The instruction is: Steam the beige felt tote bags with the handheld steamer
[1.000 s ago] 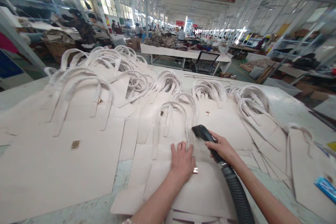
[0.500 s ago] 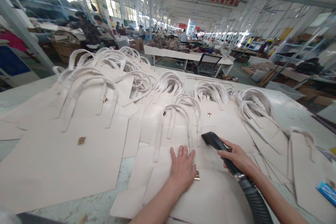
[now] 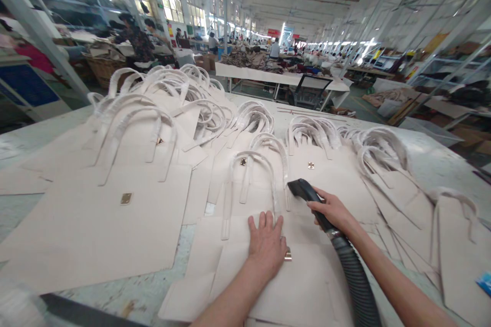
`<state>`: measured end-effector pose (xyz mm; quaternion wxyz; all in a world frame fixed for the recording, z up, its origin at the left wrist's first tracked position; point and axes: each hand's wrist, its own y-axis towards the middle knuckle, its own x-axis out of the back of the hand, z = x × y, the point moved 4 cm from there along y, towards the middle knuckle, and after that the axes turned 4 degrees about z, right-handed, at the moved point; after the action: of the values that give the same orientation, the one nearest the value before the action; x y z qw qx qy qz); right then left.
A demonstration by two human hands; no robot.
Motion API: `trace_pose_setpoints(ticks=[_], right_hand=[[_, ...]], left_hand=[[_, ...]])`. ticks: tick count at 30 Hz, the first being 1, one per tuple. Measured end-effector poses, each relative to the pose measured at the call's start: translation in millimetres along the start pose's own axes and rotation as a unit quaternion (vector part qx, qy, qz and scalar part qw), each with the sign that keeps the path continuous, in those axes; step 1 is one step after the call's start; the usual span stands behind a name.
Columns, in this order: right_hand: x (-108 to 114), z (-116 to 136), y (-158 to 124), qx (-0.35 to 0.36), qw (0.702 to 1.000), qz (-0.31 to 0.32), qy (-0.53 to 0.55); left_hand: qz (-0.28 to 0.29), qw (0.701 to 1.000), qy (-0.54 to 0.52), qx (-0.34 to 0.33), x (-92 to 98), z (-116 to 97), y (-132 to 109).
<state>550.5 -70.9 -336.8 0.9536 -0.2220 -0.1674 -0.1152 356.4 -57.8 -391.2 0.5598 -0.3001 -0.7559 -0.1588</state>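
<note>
Left hand (image 3: 267,242) spread and clasping nothing, the person is resting it on a pale bag panel (image 3: 307,286) lying on the table (image 3: 146,291) in front, while the right hand (image 3: 333,210) is gripping a black nozzle (image 3: 307,191) near a looped handle (image 3: 284,163). The panel is looking light, fairly stiff, easily creased and best held by its edges; the ribbed hose (image 3: 356,271) is probably dragging.
</note>
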Motion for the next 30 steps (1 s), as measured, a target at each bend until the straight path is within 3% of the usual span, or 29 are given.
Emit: trace_pose_setpoints(ticks=[7, 11, 14, 16, 20, 25, 30], right_hand=[[-3, -4, -8, -0.012, 1.000, 0.012, -0.024], [-12, -2, -16, 0.012, 0.998, -0.038, -0.055], [-31, 15, -26, 0.052, 0.993, -0.064, -0.083], [-52, 29, -31, 0.072, 0.995, -0.015, -0.071], [-98, 49, -21, 0.058, 0.988, 0.143, -0.005], [-118, 64, 15, 0.049, 0.987, 0.153, 0.001], [-114, 67, 14, 0.028, 0.981, 0.192, -0.025]], left_hand=[[-0.033, 0.999, -0.005, 0.014, 12.9, 21, -15], [-0.042, 0.999, -0.001, 0.020, 10.7, 23, -18], [-0.037, 0.999, -0.004, 0.010, 7.3, 20, -18], [-0.038, 0.999, -0.004, -0.004, 7.5, 18, -18], [-0.037, 0.999, 0.003, -0.003, 11.7, 22, -20], [-0.032, 0.999, 0.013, 0.027, 17.1, 35, -21], [-0.040, 0.999, -0.009, 0.027, 18.5, 41, -19]])
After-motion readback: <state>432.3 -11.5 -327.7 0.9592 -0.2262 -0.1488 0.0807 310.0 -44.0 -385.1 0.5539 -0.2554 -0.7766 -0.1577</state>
